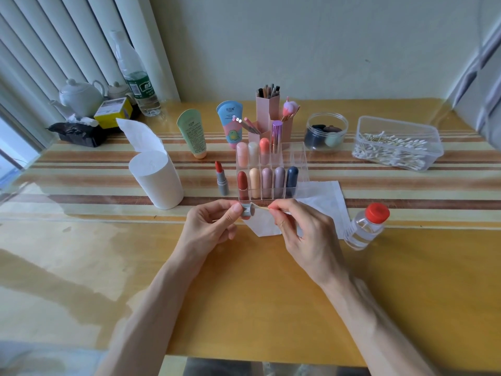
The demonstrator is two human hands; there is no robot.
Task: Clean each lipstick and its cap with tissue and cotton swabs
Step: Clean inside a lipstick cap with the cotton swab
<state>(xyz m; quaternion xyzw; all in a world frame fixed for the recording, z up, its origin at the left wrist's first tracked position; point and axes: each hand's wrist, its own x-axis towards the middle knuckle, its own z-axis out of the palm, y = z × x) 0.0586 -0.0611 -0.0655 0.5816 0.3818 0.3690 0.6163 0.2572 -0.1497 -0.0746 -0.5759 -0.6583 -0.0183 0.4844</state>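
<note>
Near the desk's front edge, at its middle, the left hand (214, 226) holds a small grey plastic lipstick cap (247, 211) between thumb and curled fingers, with the cap's open mouth turned toward the right hand (301, 229). The right hand pinches a thin wooden-stemmed cotton swab (261, 209), whose tip is at the mouth of the cap. Whether the tip is inside I cannot tell.

The cap looks light, stiff and smooth, so it is likely to slip or spin. It is best gripped round its outer wall, leaving the mouth free. The swab stem is slender and would probably bend or snap if pushed hard, so a hold close to the working end suits it.

A flat white tissue sheet (325, 196) lies under and just behind the hands. Toward the right edge stands a clear plastic bottle with a red cap (366, 227), near the right forearm and easy to knock over.

Further back, the uncapped red lipstick in a grey base (222, 178) stands upright just beside a clear acrylic organiser (299, 158) of capped lipsticks. It is tall, narrow and easily tipped. Left of it stands a white tissue roll (160, 183).

Toward the back edge are a green tube (192, 134), a blue tube (233, 126), pink hexagonal brush holders (267, 109), a round clear jar (326, 115) and a clear box of cotton swabs (436, 147). A white teapot (81, 97) sits at the back-left corner.
</note>
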